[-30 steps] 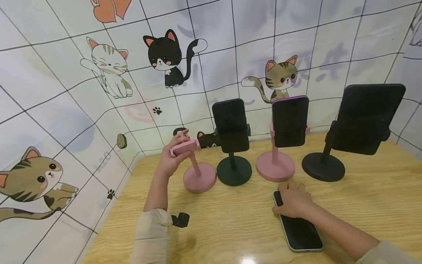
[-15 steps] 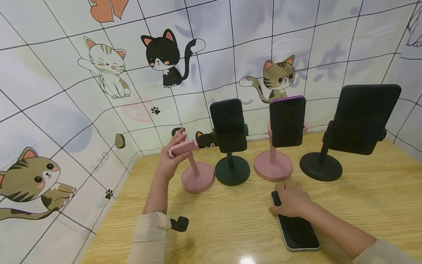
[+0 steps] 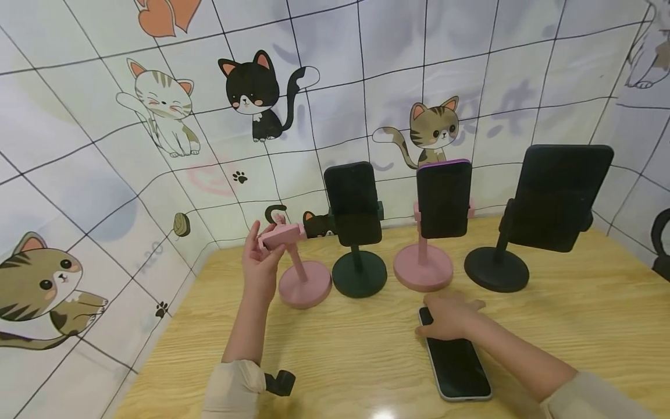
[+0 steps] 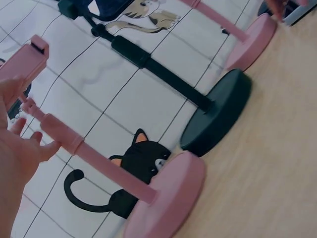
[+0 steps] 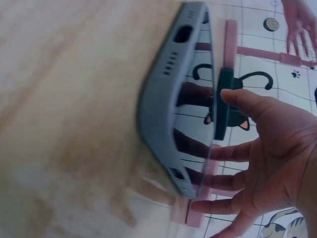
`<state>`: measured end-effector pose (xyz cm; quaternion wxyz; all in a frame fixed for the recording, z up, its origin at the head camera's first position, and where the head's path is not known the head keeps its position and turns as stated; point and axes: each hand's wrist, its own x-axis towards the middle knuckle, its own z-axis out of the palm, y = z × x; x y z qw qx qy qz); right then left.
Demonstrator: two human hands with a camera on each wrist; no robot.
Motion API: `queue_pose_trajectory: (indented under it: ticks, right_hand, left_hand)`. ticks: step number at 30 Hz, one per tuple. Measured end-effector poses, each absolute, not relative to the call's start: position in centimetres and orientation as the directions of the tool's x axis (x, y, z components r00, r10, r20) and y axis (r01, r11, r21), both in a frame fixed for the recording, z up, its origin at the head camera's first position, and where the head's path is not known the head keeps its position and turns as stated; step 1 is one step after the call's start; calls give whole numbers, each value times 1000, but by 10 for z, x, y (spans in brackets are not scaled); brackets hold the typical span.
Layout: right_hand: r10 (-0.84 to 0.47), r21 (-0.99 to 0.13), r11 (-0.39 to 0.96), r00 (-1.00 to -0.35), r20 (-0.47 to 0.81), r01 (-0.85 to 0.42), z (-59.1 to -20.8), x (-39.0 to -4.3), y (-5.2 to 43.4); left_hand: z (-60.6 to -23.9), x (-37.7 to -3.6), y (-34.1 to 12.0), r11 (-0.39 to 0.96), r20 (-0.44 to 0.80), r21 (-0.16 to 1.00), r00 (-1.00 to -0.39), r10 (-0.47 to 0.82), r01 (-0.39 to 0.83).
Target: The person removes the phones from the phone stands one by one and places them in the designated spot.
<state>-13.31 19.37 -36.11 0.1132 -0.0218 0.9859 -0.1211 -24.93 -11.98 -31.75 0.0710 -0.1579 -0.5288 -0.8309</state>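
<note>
A pale wood-grain desk fills the lower frame, backed by a glossy grid-printed wall sheet with cartoon cats (no legible writing). Across mid-frame stand a black stand with a large dark slab, a pink one and a dark green one, each holding a phone. Left of centre, the empty pink stand has a round base; the left hand lies open against its clamp, fingers straight. Lower centre, the flat grey-cased phone lies under the right hand, fingers spread on its glass.

Bare tabletop right of the phone; four stands crowding the back edge, perhaps touching
</note>
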Motion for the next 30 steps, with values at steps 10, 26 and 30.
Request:
queue_pose_trajectory:
  ticks: [10,26,30]
  right_hand:
    - [-226,-605,772,-974,26,-195,-335,-143,181]
    - [-102,-817,529,-973,205,-227,-281,-154,159]
    - [-76,-846,454,-958,276,-280,-275,-162,157]
  left_hand:
    - [-356,-233,-99,-168,247,948,-957,-150,271]
    - [-329,-211,-45,55,320,936,-906,276,347]
    - [-308,-211,-34,74,307,936,-902,304,344]
